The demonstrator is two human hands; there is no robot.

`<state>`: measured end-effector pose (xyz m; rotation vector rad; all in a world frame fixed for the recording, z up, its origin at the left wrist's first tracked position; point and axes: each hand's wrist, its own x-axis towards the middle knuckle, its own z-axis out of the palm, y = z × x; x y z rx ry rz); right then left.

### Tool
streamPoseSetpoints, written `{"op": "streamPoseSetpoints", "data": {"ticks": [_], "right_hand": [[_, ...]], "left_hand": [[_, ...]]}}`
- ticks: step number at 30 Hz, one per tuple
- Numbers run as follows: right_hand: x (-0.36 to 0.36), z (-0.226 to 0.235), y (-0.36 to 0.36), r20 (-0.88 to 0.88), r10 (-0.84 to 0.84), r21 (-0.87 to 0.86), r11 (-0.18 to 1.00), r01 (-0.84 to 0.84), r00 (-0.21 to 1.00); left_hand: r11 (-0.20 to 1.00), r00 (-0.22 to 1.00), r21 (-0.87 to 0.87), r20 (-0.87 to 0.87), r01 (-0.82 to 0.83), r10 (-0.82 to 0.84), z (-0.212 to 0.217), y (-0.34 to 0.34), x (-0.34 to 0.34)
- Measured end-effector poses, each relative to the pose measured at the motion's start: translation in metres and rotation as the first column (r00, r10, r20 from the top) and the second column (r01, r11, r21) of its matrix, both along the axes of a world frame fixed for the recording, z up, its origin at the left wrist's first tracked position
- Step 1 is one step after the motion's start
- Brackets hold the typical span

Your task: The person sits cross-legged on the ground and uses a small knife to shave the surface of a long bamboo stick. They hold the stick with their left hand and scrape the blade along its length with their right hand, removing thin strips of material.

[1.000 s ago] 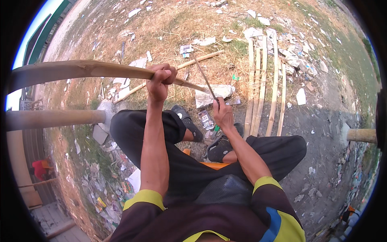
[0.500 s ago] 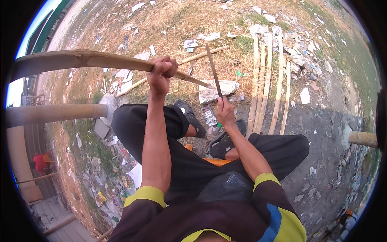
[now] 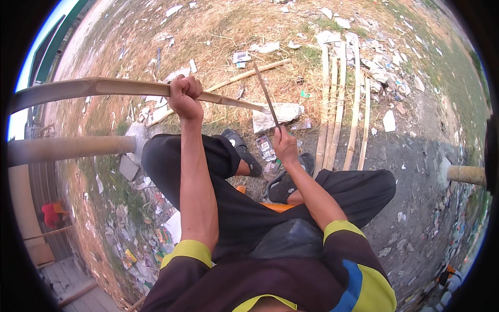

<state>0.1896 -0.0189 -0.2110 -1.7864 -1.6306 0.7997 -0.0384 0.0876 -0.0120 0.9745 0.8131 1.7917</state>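
L hand (image 3: 185, 97), upper centre, fist clamped round bamboo strip (image 3: 104, 87) running to upper left. R hand (image 3: 285, 147), mid-frame, fingers wrapped on knife (image 3: 266, 95), blade at strip's tip. Best: keep strip steady, edge shallow, cutting away from knees, I'd say.

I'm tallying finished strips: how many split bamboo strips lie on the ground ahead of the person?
4, though litter may hide more: the pale split bamboo strips lie side by side right of the feet, at and.

Dark maroon shirt (image 3: 270, 283) with yellow-cuffed short sleeves (image 3: 189, 250) and a blue panel, black trousers (image 3: 244, 218), dark sandals (image 3: 244, 151).
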Motion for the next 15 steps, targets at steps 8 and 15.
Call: {"op": "streamPoseSetpoints", "data": {"ticks": [8, 15], "right_hand": [[-0.002, -0.015, -0.01, 0.187, 0.001, -0.022, 1.0, 0.003, 0.982], [0.009, -0.027, -0.017, 0.245, 0.023, 0.042, 0.999, -0.034, 0.969]], "left_hand": [[1.0, 1.0, -0.009, 0.019, -0.017, 0.017, 0.0, 0.0, -0.004], [1.0, 1.0, 0.006, -0.008, 0.015, -0.015, -0.001, 0.002, 0.002]]}}
